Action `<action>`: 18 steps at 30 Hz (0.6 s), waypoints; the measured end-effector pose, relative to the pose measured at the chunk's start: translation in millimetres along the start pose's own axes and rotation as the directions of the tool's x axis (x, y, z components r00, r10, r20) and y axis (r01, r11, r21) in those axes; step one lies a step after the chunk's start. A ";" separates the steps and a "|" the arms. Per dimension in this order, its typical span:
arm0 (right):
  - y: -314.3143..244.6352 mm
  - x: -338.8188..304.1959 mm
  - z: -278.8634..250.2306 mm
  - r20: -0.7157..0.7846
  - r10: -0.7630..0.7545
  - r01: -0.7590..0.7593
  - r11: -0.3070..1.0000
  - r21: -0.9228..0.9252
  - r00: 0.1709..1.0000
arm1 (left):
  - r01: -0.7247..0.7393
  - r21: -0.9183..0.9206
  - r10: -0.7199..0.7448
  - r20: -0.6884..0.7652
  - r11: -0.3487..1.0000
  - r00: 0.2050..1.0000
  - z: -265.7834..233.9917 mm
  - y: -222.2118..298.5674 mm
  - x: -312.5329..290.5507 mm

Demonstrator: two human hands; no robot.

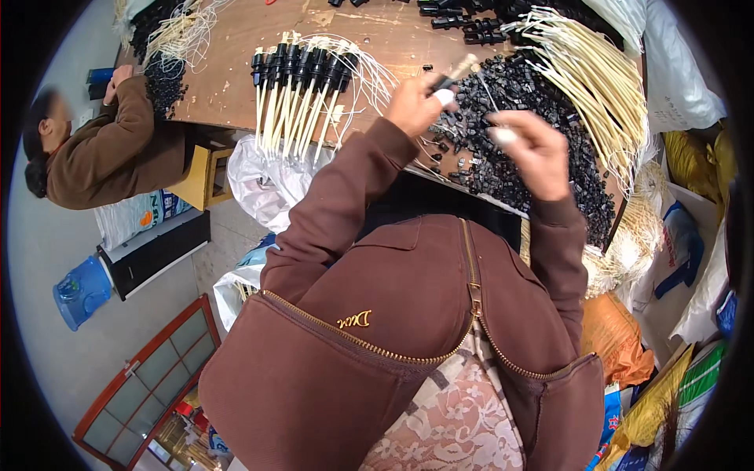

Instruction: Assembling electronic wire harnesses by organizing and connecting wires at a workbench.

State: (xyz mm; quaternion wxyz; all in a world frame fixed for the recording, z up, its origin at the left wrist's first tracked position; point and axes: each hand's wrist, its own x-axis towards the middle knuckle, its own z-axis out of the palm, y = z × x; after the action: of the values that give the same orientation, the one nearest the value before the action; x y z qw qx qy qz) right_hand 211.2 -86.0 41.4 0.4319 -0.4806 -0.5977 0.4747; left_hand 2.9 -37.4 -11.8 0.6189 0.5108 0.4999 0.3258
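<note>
Over the far middle of the table, my left hand (415, 106) is closed round a small black plastic fitting (442, 83) with a cream-coloured tip. To its right my right hand (536, 149) is pinched and smeared by motion. From its fingers a thin pale strand (487, 93) slants up to a small cream end beside the fitting. Under both hands spreads a heap of small black plastic pieces (565, 157). Left of my left hand lies a row of black fittings (302, 67) with cream tubes and loose white cords.
A bundle of long cream tubes (585, 86) lies at the table's right, beside larger black parts (471, 30). Another person (106, 149) works at the left end near more black pieces (163, 90). White plastic bags (271, 180) hang below the table (224, 86); sacks (620, 337) crowd the right.
</note>
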 end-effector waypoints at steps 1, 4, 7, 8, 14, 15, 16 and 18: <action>13.3 -1.7 10.3 0.014 -0.086 0.086 0.953 -0.291 0.996 | 0.000 -0.001 0.000 0.004 1.000 1.000 3.5 -0.1 0.1; 20.9 -7.6 23.0 0.002 -0.061 0.056 0.895 -0.442 0.998 | -0.102 0.085 0.104 -0.014 0.991 0.995 19.4 -2.2 -3.6; 22.6 -9.4 22.8 -0.076 -0.009 -0.022 0.916 -0.401 0.997 | -0.168 0.244 0.176 -0.011 0.955 0.984 19.5 1.1 -6.4; 25.1 -9.4 22.5 -0.106 -0.070 0.010 0.875 -0.484 0.992 | -0.199 0.370 0.213 0.001 0.907 0.977 17.0 4.8 -7.3; 22.6 -3.9 17.6 -0.182 -0.166 0.021 0.791 -0.611 0.969 | -0.391 0.713 0.469 0.098 0.583 0.878 10.4 -2.3 -4.9; 22.0 -3.2 17.0 -0.194 -0.155 0.008 0.799 -0.602 0.969 | -0.429 0.743 0.524 0.125 0.513 0.843 9.9 -4.1 -4.5; 22.8 -3.1 16.7 -0.194 -0.155 0.007 0.799 -0.602 0.969 | -0.429 0.743 0.524 0.125 0.513 0.843 10.7 -3.5 -4.3; 25.5 -3.7 16.3 -0.160 -0.150 0.022 0.792 -0.610 0.976 | -0.425 0.728 0.463 0.167 0.537 0.870 14.1 -1.3 -4.7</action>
State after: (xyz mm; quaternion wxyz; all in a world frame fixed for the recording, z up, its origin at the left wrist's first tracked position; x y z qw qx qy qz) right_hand 200.1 -89.8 13.2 0.3350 -0.6107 -0.6925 0.1880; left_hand 14.8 -46.3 -12.0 0.2394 0.8199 0.4561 0.2498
